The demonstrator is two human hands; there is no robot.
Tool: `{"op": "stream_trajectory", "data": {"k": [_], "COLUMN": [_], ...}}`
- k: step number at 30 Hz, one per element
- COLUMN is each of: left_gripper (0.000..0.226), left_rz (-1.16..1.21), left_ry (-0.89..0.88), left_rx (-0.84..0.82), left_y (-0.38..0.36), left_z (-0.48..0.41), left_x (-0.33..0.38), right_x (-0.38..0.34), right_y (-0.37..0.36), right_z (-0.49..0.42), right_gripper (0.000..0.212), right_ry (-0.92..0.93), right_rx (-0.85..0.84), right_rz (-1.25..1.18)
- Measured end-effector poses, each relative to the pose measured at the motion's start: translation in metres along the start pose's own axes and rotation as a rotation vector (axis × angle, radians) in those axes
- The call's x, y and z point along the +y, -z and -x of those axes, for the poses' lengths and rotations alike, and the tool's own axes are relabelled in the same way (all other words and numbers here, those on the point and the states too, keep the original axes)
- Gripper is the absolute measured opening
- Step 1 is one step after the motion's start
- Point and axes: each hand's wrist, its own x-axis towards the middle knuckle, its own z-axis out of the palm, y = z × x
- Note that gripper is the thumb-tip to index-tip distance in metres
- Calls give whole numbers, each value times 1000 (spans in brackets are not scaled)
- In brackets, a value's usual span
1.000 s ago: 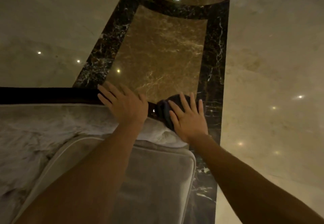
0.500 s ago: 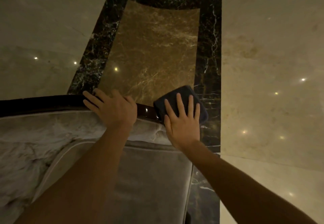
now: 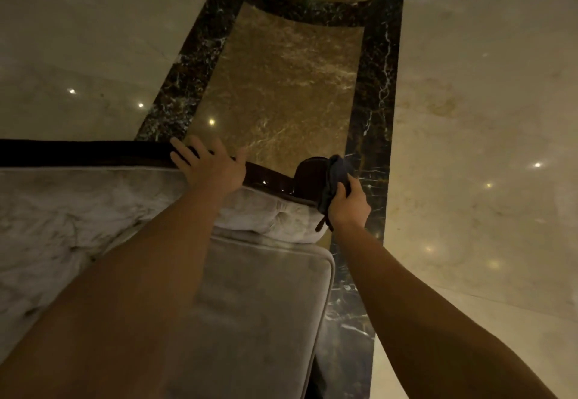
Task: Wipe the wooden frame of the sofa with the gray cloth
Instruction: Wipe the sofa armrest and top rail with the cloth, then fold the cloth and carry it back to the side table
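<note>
The sofa's dark polished wooden frame (image 3: 78,153) runs along the top of the backrest and ends in a rounded corner (image 3: 309,173) on the right. My left hand (image 3: 209,164) rests flat on the top rail, fingers spread. My right hand (image 3: 347,201) grips the dark gray cloth (image 3: 336,173), bunched and pressed against the right side of that rounded corner. Part of the cloth hangs down below my fingers.
Pale gray velvet backrest upholstery (image 3: 78,208) and a seat cushion (image 3: 259,305) lie below my arms. Beyond the sofa is glossy marble floor (image 3: 484,117) with a brown panel (image 3: 281,92) bordered in black, dotted with light reflections.
My right hand went from lying flat on the cloth atop the rail to gripping it bunched around the frame's end corner. The left hand slid slightly right along the rail.
</note>
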Motion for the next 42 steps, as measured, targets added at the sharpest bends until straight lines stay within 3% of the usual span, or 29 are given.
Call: {"op": "stream_trajectory", "data": {"k": [2, 5, 8, 11, 15, 18, 21, 23, 27, 31, 35, 37, 42], "left_gripper": [80, 59, 31, 22, 24, 42, 47, 47, 53, 55, 53, 55, 62], "left_rz": [80, 549, 1152, 1409, 1664, 1786, 1954, 2019, 2084, 2046, 1811, 1700, 1817], "left_ry": [-107, -210, -28, 167, 381, 419, 428, 443, 453, 578, 869, 968, 1255], "left_rx": [1, 32, -302, -363, -451, -553, -546, -491, -350, -83, 328, 452, 728], "left_y": [-3, -16, -7, 2, 24, 32, 34, 34, 22, -1, -37, -56, -107], "left_z": [29, 102, 165, 196, 233, 264, 309, 344, 430, 530, 634, 681, 781], "left_x": [4, 19, 29, 15, -30, -73, -120, -148, -201, -251, -297, -313, -344], "right_x": [-7, -9, -12, -14, -29, -42, -49, -47, -19, 25, 74, 98, 158], "right_y": [10, 23, 34, 41, 48, 54, 61, 65, 69, 69, 68, 70, 74], "right_z": [21, 64, 106, 144, 190, 218, 252, 282, 354, 443, 542, 588, 684], "right_gripper": [41, 41, 42, 45, 47, 34, 43, 45, 42, 39, 39, 43, 40], "right_ry": [21, 210, 436, 557, 442, 168, 59, 59, -27, -8, 356, 510, 867], "right_rx": [-10, -86, -216, -380, -578, -755, -930, -1045, -1259, -1391, -1371, -1427, -1516], "right_rz": [26, 95, 149, 123, -8, -210, -149, -38, -81, -122, 112, 245, 473]}}
